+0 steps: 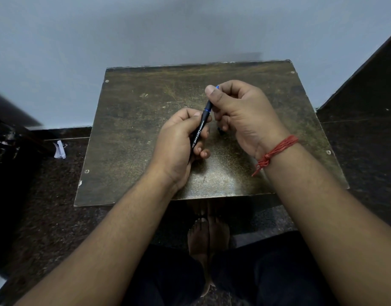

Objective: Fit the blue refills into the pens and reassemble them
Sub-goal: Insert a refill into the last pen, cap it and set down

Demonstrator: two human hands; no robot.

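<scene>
Pen (200,131) held above desk (132,133) centre, tip end toward 1 o'clock. Left hand (179,142) wrapped round black barrel; right hand (238,113) pinching blue front section between thumb and fingers (212,92). Small dark-blue piece under right palm, identity unclear. Step judged: screwing front section onto barrel, refill apparently inside. Next move calls for twisting until seated, barrel kept steady. Red thread (276,151) on right wrist.
</scene>
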